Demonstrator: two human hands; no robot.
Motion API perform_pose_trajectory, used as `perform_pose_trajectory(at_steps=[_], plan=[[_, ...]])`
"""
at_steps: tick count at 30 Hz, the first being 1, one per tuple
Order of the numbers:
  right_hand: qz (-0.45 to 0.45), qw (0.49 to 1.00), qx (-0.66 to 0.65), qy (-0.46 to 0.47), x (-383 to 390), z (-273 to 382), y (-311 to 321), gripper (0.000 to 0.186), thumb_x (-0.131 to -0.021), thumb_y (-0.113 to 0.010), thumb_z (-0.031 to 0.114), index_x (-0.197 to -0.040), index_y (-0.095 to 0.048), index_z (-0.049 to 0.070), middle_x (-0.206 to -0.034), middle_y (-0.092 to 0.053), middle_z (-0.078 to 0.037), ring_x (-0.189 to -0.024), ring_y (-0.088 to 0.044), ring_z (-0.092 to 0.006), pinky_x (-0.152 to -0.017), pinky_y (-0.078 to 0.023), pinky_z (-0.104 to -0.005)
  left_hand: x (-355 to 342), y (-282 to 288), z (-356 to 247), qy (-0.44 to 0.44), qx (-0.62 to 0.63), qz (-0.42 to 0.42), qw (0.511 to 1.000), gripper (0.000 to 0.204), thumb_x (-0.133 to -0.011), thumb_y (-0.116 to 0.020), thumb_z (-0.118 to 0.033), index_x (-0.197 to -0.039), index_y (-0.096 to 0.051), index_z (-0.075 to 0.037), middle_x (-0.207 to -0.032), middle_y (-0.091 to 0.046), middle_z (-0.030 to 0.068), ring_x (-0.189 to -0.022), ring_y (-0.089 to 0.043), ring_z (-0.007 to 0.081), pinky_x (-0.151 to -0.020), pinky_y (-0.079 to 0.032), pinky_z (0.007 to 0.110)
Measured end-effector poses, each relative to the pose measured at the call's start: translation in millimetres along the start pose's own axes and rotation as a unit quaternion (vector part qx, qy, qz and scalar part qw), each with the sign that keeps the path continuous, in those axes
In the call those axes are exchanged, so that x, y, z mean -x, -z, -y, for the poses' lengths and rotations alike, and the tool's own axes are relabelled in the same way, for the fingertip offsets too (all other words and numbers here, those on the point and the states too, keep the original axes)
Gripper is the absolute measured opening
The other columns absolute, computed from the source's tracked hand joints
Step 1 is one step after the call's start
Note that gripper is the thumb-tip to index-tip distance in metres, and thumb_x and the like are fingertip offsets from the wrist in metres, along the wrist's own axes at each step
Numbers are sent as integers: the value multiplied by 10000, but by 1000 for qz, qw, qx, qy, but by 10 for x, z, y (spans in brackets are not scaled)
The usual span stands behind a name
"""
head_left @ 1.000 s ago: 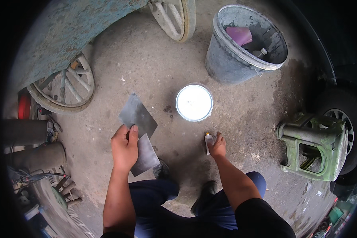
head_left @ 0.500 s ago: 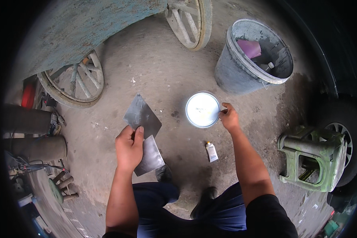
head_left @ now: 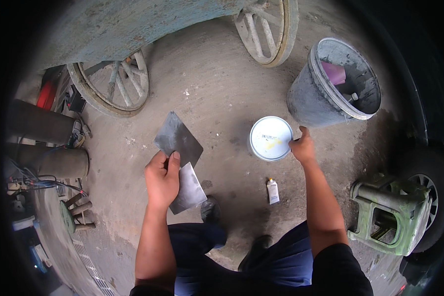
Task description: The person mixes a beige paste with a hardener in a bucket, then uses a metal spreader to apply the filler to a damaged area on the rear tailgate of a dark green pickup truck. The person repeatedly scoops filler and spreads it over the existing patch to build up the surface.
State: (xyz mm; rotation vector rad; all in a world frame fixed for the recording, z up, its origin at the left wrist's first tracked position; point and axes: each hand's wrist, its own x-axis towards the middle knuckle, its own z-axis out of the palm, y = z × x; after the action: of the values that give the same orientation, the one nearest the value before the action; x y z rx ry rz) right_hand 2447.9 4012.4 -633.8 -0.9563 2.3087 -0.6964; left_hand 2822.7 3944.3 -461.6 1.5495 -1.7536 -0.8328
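Note:
My left hand [head_left: 163, 180] is closed around two thin, flat grey sheets that look like putty spreaders. The darker spreader [head_left: 180, 137] points away from me, and the paler, shinier spreader [head_left: 188, 190] sticks out on the near right side. At the right rim of a round tin [head_left: 270, 138] with a white lid, the thumb and fingers of my right hand [head_left: 302, 145] grip the edge. Yellow smears and small print mark the lid. Whether the tin rests on the floor or is lifted, I cannot tell. A small white tube [head_left: 273, 192] with a yellow cap lies nearer to me.
A grey bucket [head_left: 306, 101] with a purple piece and a bottle inside stands at the far right. A green plastic stool [head_left: 387, 217] is beside a car tyre [head_left: 436, 182]. Spoked wheels [head_left: 261, 34] carry a bluish body at the far left. Cylinders [head_left: 54, 160] lie left.
The view has turned, so most of the surroundings sit further right. Both hands keep their holds, and the tin's lid shows more of its yellow smear.

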Motion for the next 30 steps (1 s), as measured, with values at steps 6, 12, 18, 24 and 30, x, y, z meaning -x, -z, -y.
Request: perform_pose_trajectory(at_steps=[6,12,18,24,30], plan=[[-17,975,60,211,490,1276,190,650,-726,-642,31,-1333,-412,-6,-935,-655,-241,-865,-645,-407,-751,-526,-467,11,251,35,30,11,-58,998,283,-940,-609,-144,-720,-530,17,-581,-502,41,-583,-398,80,-511,-368,284],[-51,787,259,558,825,1377,-798,560,-722,-605,104,-1273,-535,34,-837,-588,-63,-809,-567,-223,-706,-438,-367,62,368,90,52,-6,-84,995,300,-940,-614,-147,-706,-520,17,-588,-491,19,-592,-388,74,-511,-357,275],[132,748,277,589,1286,164,-1678,554,-778,-570,164,-1321,-508,76,-899,-615,-61,-871,-572,-220,-764,-413,-388,130,373,100,87,19,-55,995,304,-937,-624,-149,-695,-518,0,-592,-464,-12,-595,-363,59,-503,-332,257],[220,936,-114,251,1422,504,-1464,518,-865,-626,175,-1349,-472,73,-1005,-641,-118,-900,-638,-274,-802,-497,-384,75,270,68,147,178,23,973,244,-944,-633,-153,-736,-580,-36,-652,-485,-77,-601,-362,10,-507,-306,222],[289,591,-753,-25,1529,1723,-462,568,-882,-658,117,-1387,-403,71,-1178,-603,-110,-1067,-607,-219,-913,-486,-380,7,86,-202,216,332,102,912,157,-934,-640,-123,-803,-638,-36,-726,-611,-36,-655,-484,23,-581,-386,194]])
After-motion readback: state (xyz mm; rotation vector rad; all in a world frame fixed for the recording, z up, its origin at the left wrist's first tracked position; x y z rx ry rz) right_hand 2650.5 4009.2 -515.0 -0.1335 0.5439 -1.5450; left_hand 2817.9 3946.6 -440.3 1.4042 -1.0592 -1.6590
